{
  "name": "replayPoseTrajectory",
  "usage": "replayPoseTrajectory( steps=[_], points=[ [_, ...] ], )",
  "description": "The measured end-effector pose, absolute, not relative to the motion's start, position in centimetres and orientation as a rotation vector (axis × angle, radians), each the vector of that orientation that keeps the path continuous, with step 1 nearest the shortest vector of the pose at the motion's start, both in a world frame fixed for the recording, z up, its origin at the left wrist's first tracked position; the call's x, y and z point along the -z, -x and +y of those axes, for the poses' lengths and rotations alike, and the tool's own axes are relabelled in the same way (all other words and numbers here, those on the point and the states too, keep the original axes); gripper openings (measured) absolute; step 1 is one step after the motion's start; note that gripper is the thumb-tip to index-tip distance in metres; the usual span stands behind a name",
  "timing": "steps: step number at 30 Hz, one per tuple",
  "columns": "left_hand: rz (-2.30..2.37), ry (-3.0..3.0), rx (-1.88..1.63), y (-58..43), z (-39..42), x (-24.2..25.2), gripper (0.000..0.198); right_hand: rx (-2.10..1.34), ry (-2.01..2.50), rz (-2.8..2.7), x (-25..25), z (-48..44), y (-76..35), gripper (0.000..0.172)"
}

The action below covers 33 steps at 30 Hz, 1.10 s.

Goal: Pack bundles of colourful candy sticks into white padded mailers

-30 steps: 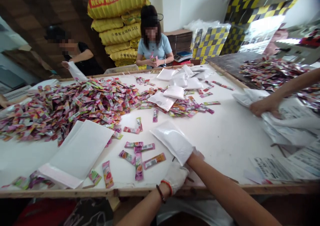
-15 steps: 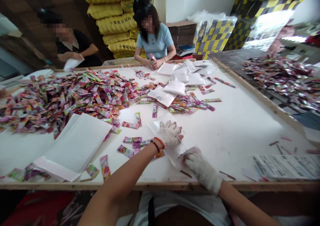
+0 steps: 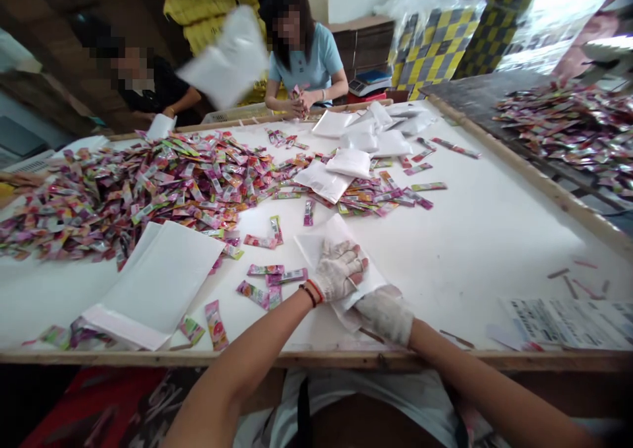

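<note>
My left hand [image 3: 341, 271], in a white fingertip-free glove, lies flat with spread fingers on a white plastic bag [image 3: 370, 263] in front of me. My right hand [image 3: 386, 315], gloved too, is closed at the bag's near right end; its fingertips are partly hidden. Left of my hands several loose candy-coloured sachets [image 3: 287, 276] lie on the white tabletop [image 3: 475, 256]. A stack of flat white bags [image 3: 153, 283] rests further left. Past my hands, filled white bags [image 3: 349, 163] sit partly on more sachets.
A big sachet heap [image 3: 148, 191] covers the left of the table. Two people sit across the far edge. A blurred white bag [image 3: 230, 59] is in mid-air between them. Printed label sheets [image 3: 568, 322] lie at right, inside the wooden rim [image 3: 534, 191]. Another sachet heap [image 3: 573, 131] stands beyond.
The bag's near end, lifted at my right hand before, is now lower under it. My left hand stays flat on the bag. A white bag has appeared in mid-air across the table.
</note>
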<state>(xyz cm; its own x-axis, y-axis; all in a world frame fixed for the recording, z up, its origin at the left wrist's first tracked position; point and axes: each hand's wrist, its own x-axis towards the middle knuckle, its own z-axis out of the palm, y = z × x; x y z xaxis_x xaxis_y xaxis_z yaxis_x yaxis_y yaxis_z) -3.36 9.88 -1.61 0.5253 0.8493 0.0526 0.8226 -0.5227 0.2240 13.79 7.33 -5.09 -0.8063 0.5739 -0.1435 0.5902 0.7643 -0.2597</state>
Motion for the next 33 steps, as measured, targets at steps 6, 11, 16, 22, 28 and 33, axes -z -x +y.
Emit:
replayPoseTrajectory(
  steps=[6,11,16,22,28,33],
  points=[
    [1.683,-2.528,-0.187,0.6,9.3,2.6,0.043,0.332,-0.777,2.991,2.9,7.5,-16.7,0.017],
    [1.663,-2.559,-0.181,-0.1,8.6,2.9,0.044,0.291,-0.776,2.928,2.3,8.4,-15.0,0.019],
    [1.315,-2.791,-0.201,1.8,10.3,2.4,0.047,0.289,-0.863,2.976,0.5,6.6,-15.1,0.014],
    [0.862,-3.007,-0.127,3.4,13.1,1.9,0.062,1.09,-0.938,2.848,-4.5,4.3,-18.1,0.016],
    [1.206,-2.913,-0.213,3.6,8.4,1.6,0.042,0.719,-0.795,3.018,1.1,8.8,-20.4,0.031],
    [1.26,-2.669,-0.231,6.5,3.1,1.8,0.042,0.814,-0.763,3.144,2.9,9.9,-21.4,0.027]
  ],
)
